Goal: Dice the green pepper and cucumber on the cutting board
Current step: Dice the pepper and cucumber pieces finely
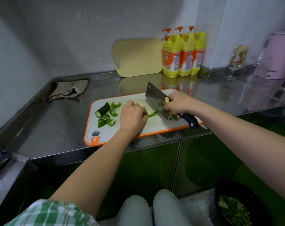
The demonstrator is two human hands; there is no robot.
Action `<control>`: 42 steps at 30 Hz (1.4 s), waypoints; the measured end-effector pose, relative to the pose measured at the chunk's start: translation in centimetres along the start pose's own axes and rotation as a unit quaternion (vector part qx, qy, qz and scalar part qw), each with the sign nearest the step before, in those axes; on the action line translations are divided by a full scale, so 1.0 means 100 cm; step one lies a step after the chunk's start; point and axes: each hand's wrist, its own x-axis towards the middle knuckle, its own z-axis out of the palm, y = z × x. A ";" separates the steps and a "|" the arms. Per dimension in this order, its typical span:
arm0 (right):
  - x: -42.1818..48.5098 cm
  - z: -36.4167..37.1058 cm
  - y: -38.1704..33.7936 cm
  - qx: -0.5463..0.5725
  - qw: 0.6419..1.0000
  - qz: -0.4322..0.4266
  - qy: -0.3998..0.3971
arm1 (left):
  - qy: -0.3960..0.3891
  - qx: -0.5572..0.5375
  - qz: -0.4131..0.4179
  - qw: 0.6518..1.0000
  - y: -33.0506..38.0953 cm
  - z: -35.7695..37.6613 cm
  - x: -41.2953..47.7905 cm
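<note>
A green pepper strip (152,114) lies mid-way along the cutting board (154,128), pinned by the curled left hand (132,117). The cucumber (102,109) and larger pepper chunks (111,118) wait at the board's left end. The right hand (179,103) is wrapped round the handle of the cleaver (156,100), whose edge meets the strip's free end near the holding hand. If the short, glossy strip slips, a chop could catch a fingertip.

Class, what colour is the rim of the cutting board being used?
Orange, bordering the pale cutting board, clearest in the head view.
</note>
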 end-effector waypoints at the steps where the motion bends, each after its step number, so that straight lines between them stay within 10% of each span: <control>1: 0.000 -0.001 -0.002 -0.012 1.000 0.000 0.004 | 0.002 0.004 0.006 1.000 0.000 -0.001 0.000; 42: 0.012 0.034 -0.007 -0.088 0.994 -0.003 0.069 | -0.049 -0.202 -0.082 0.975 -0.002 0.005 -0.002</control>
